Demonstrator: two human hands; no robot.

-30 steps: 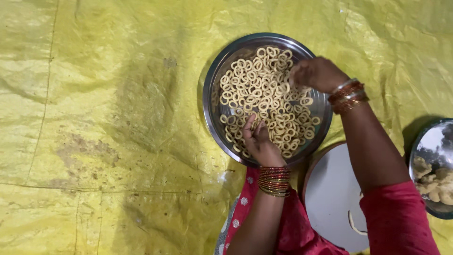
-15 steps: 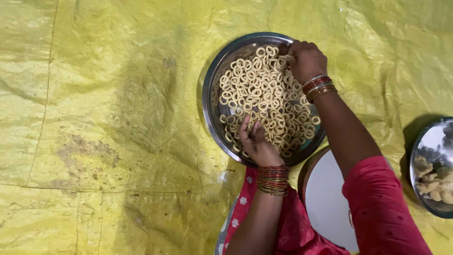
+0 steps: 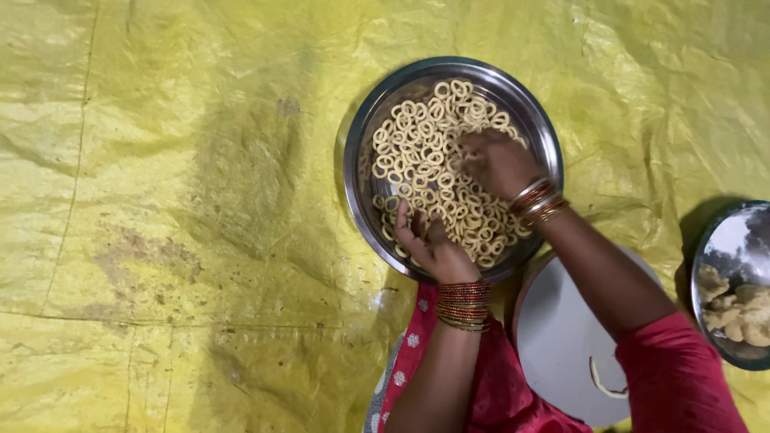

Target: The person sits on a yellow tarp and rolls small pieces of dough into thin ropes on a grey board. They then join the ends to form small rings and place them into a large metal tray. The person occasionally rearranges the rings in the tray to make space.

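A round steel plate (image 3: 369,136) lies on a yellow plastic sheet (image 3: 176,200) and holds several small pale dough rings (image 3: 421,148). My left hand (image 3: 433,244) rests at the plate's near rim, fingers spread and touching the rings there. My right hand (image 3: 497,160) reaches into the middle right of the plate, fingers curled down among the rings; whether it holds one is hidden. Both wrists carry red and gold bangles.
A flat white round board (image 3: 561,345) with one thin dough strip (image 3: 605,385) sits by my lap, partly under my right arm. A second steel bowl (image 3: 722,240) with dough lumps (image 3: 738,309) stands at the right edge. Red cloth covers my knees.
My right hand went to the plate's far rim, then came back toward the middle of the rings. My left hand stayed at the near rim, fingers shifting slightly.
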